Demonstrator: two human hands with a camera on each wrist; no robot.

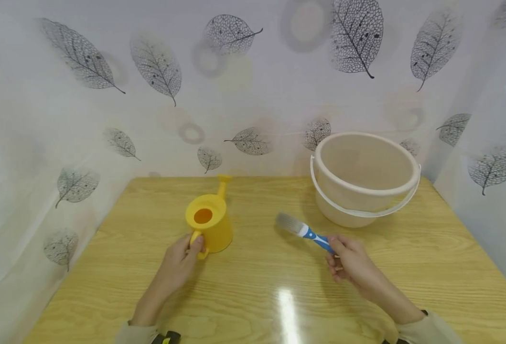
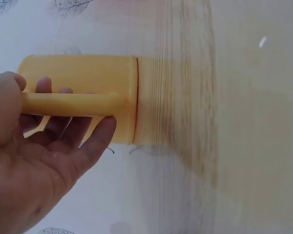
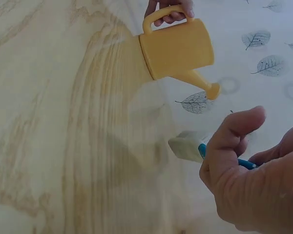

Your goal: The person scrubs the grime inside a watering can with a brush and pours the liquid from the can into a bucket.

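A yellow watering can (image 1: 220, 233) stands upright on the table, left of the middle, its spout pointing away to the back. My left hand (image 1: 180, 260) holds the can's handle (image 2: 73, 105), with the fingers through the loop and the thumb along the outside. On the right, my right hand (image 1: 353, 263) grips the blue and white handle of a brush (image 1: 309, 233). The brush's grey head looks blurred and points left, above the table, toward the can. In the right wrist view the fingers hide most of the brush handle.
A beige bucket (image 1: 343, 210) with a white carrying handle (image 1: 366, 213) stands at the back right of the wooden table (image 1: 235, 291), beyond my right hand. Behind the table and along its sides hangs a pale leaf-patterned sheet (image 1: 253, 95).
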